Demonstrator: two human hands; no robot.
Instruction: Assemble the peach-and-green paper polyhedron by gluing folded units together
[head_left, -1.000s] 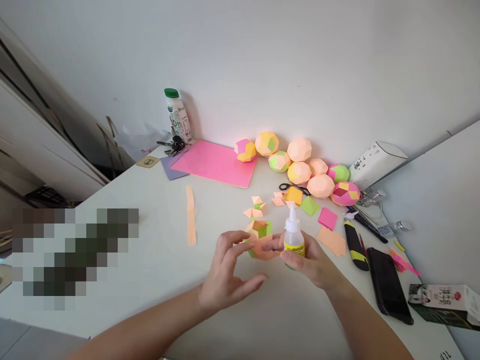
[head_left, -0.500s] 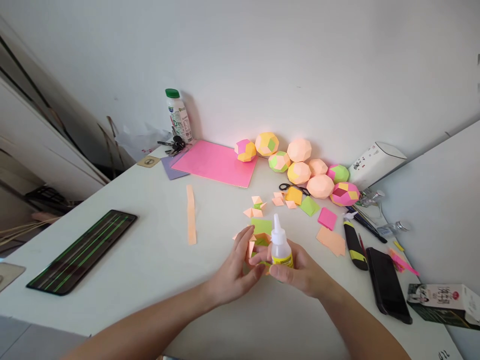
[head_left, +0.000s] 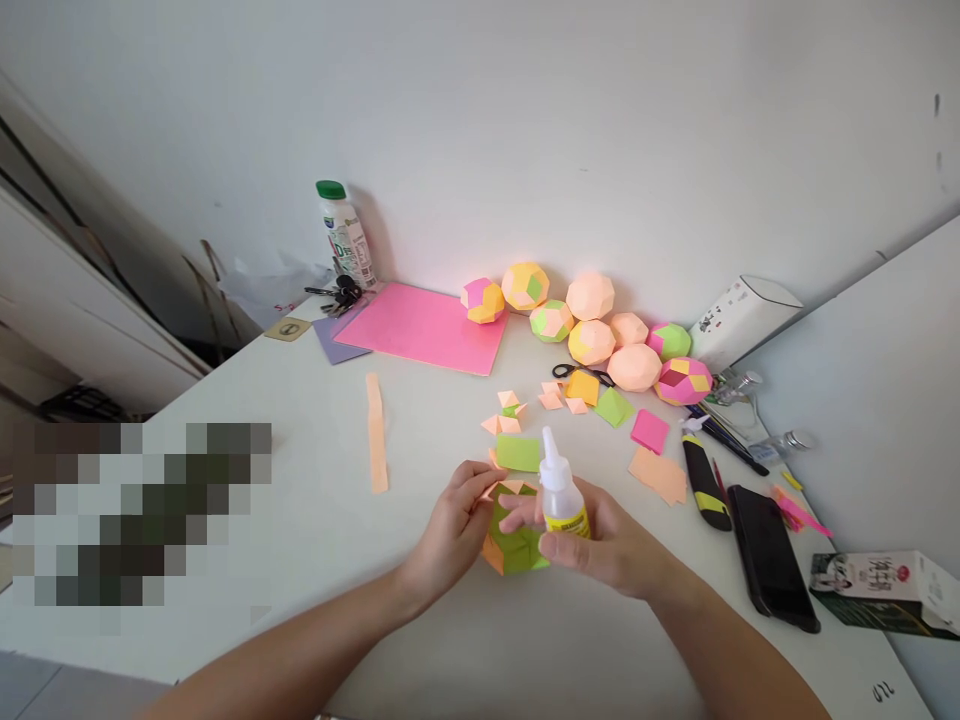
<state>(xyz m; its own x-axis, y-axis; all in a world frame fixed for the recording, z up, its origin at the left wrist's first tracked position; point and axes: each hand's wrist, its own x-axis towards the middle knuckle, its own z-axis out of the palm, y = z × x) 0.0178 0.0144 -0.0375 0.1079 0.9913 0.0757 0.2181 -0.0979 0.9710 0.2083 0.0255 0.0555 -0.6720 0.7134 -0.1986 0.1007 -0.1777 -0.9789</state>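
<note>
My right hand (head_left: 615,540) is wrapped round a small glue bottle (head_left: 557,485), white with a yellow label, its nozzle upright. Beneath it lies a part-open, faceted paper ball (head_left: 514,545), green inside with peach pieces along the rim. My left hand (head_left: 454,530) pinches the left rim of this paper ball with thumb and fingers together. The right hand's index finger reaches over the ball's opening; whether it touches the paper is hard to tell. Just behind is a green sheet of note paper (head_left: 517,453). Small folded peach paper triangles (head_left: 501,424) lie farther back.
Several finished paper balls (head_left: 592,342) stand along the wall beside a pink sheet (head_left: 424,328). Scissors (head_left: 562,371), square paper notes (head_left: 649,431), a utility knife (head_left: 705,475) and a phone (head_left: 772,555) lie rightward. A peach strip (head_left: 377,435) is at left, a bottle (head_left: 347,240) behind.
My left hand has closed from a loose, spread grip to a pinch on the paper ball's left rim. More of the green interior shows. The glue bottle stays in my right hand.
</note>
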